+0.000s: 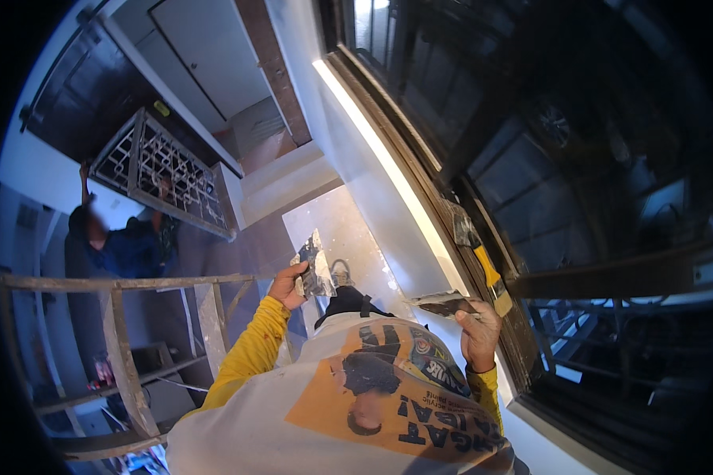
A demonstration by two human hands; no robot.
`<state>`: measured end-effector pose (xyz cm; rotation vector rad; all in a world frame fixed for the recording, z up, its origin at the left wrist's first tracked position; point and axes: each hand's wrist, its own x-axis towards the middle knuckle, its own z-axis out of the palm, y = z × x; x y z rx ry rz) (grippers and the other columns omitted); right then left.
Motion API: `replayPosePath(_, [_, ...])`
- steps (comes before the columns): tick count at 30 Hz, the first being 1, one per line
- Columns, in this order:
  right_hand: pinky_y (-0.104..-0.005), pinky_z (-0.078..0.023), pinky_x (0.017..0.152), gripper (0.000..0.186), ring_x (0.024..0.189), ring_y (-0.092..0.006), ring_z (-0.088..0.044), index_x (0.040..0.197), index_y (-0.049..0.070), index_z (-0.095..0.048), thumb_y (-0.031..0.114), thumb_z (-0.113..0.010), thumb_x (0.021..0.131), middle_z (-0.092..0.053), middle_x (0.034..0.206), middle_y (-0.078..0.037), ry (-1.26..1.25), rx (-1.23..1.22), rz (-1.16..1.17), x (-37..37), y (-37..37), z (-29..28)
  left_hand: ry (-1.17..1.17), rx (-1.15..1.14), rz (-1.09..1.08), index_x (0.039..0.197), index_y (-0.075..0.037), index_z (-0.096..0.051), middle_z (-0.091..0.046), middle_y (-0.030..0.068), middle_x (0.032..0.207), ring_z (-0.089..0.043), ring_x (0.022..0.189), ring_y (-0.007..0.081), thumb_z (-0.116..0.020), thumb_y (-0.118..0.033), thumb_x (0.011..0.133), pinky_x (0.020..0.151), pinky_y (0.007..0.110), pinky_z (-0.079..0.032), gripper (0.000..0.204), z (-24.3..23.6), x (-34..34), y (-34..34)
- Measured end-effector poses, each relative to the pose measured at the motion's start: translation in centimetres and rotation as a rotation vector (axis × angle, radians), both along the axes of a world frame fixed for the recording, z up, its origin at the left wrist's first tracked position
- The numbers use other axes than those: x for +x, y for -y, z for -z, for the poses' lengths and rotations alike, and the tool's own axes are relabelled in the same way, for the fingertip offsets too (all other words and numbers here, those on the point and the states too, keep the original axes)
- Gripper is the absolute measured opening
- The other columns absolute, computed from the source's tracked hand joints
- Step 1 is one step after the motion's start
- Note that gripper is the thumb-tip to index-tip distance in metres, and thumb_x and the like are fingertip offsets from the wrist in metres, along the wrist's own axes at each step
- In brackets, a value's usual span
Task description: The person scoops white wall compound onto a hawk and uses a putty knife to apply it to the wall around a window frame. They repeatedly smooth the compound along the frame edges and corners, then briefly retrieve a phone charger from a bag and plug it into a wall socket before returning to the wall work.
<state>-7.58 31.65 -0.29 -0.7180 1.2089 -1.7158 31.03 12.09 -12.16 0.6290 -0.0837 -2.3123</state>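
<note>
My left hand [287,285], in a yellow sleeve, grips a putty knife [317,267] with white filler smeared on its wide blade, held upright over my torso. My right hand [478,332] is closed on another flat scraper [440,303], whose blade points left, beside the window's dark wooden frame [516,340]. Just above that hand, a yellow-and-black handled tool [483,269] with a smeared blade rests on the frame. A lit white wall [356,158] runs alongside.
A wooden ladder [119,340] stands at my left. Beyond it a co-worker in dark clothes [127,245] holds a metal grille panel [166,178]. A step [289,191] and doorway [214,55] lie ahead; a dark glass window [578,158] fills the right.
</note>
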Motion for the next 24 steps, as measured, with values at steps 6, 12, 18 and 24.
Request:
replayPosePath(6, [-0.0299, -0.05, 0.088, 0.022, 0.092, -0.0167, -0.065, 0.106, -0.005, -0.066, 0.001, -0.077, 0.087, -0.07, 0.103, -0.011, 0.097, 0.081, -0.162, 2.5, 8.7, -2.2, -0.004, 0.039, -0.201, 0.128, 0.002, -0.061, -0.07, 0.0183, 0.123, -0.071, 0.109, 0.0313, -0.06, -0.009, 0.099, 0.099, 0.049, -0.057, 0.031, 1.5, 4.0, 1.9])
replayPosePath(12, [-0.0288, -0.052, 0.086, 0.026, 0.092, -0.0156, -0.066, 0.111, -0.005, -0.064, -0.002, -0.074, 0.088, -0.071, 0.102, -0.011, 0.129, 0.125, -0.264, 7.7, 20.1, -2.3, -0.027, 0.03, -0.313, 0.129, 0.0, -0.061, -0.07, 0.0171, 0.125, -0.07, 0.112, 0.0313, -0.059, -0.011, 0.1, 0.101, 0.049, -0.056, 0.031, 2.9, 9.0, 7.5])
replayPosePath(18, [-0.0391, -0.053, 0.101, 0.044, 0.112, -0.0264, -0.066, 0.134, -0.007, -0.047, -0.001, -0.064, 0.093, -0.065, 0.122, -0.019, 0.488, 0.183, -0.365, 13.2, 29.7, -3.2, 0.062, 0.044, -0.4, 0.132, -0.001, -0.06, -0.069, 0.0144, 0.127, -0.068, 0.115, 0.0303, -0.06, -0.013, 0.1, 0.103, 0.05, -0.053, 0.034, 1.5, 13.0, 12.5])
replayPosePath(24, [-0.0438, -0.053, 0.102, 0.039, 0.115, -0.0309, -0.066, 0.135, -0.004, -0.05, 0.015, -0.054, 0.102, -0.065, 0.125, -0.02, 0.812, 0.255, -0.606, 15.0, 39.1, -2.2, 0.07, 0.016, -0.48, 0.131, -0.005, -0.061, -0.07, 0.0112, 0.125, -0.069, 0.113, 0.0287, -0.061, -0.015, 0.1, 0.102, 0.048, -0.054, 0.033, -0.2, 14.2, 15.9])
